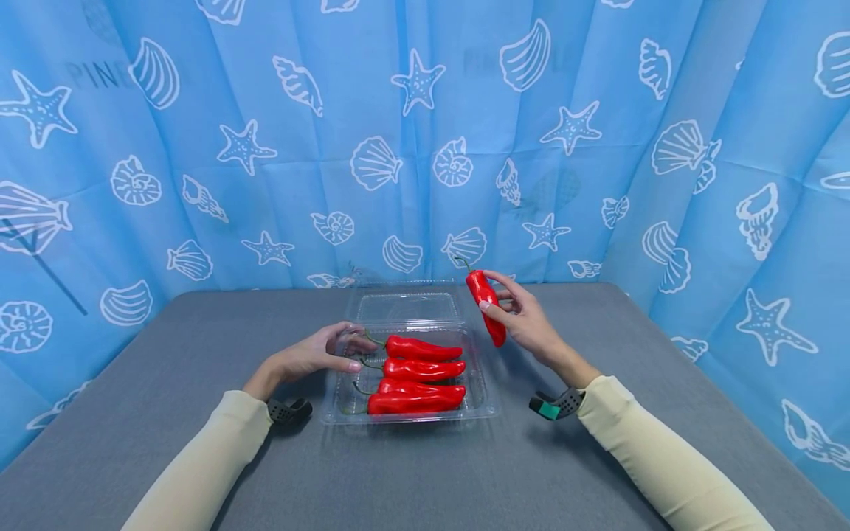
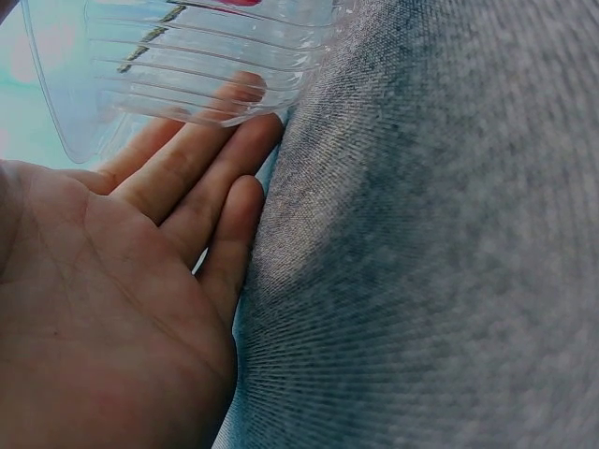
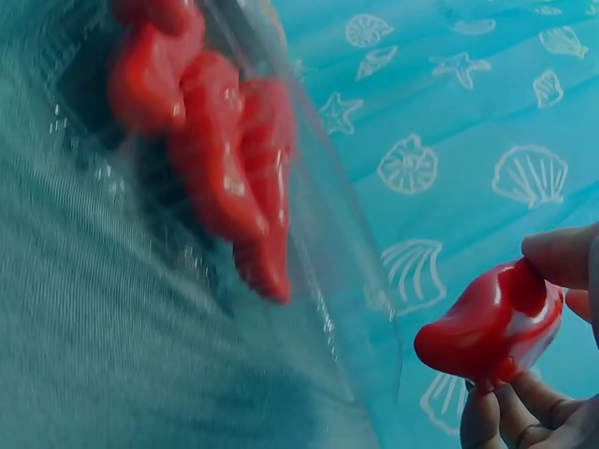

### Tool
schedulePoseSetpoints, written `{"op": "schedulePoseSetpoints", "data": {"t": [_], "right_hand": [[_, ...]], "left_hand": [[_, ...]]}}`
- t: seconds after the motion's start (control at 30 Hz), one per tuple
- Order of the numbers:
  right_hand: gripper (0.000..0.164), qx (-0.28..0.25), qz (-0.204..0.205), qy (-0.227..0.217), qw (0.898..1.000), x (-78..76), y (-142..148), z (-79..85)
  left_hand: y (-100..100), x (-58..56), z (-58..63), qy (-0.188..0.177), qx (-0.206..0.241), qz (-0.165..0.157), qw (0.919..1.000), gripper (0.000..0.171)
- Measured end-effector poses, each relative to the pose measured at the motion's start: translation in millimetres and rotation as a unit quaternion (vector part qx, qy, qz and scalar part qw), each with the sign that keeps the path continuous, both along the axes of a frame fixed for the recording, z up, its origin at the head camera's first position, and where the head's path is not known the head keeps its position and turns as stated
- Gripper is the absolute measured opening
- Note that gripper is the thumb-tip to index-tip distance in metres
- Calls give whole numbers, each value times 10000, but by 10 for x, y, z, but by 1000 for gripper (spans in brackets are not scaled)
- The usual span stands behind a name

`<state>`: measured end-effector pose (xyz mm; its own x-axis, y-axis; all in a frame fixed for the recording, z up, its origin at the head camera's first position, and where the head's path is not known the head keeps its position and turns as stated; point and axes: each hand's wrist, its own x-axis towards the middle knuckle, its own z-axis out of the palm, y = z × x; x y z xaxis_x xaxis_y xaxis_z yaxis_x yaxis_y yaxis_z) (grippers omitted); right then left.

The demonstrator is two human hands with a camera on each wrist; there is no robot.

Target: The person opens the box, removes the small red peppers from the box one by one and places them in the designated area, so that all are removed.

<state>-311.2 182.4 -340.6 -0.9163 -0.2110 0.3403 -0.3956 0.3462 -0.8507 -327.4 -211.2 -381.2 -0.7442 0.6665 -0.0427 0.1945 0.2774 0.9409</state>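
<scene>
I see a long red pepper (image 1: 482, 290) held just beside the right side of the clear box (image 1: 490, 411), and it leans, with its green stem (image 1: 462, 261) pointing up and a bit left and its tip down and a bit right. The right hand (image 1: 527, 318) reaches in from the right and pinches it between thumb and fingers. The left hand (image 1: 312, 352) is at the box's left side, thumb apart from the loose fingers, and more red peppers (image 1: 423, 369) lie inside, stems left.
</scene>
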Motion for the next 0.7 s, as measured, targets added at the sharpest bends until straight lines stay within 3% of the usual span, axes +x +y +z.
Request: {"op": "schedulePoseSetpoints", "data": {"t": [0.33,0.7], "right_hand": [[55,208,-445,-148,9987,-95,121,-159],[44,664,-501,-471,9954,-196,215,-355]], "left_hand": [[-4,4,1,-35,22,-21,10000,81],[9,11,6,-34,-32,53,10000,82]]}}
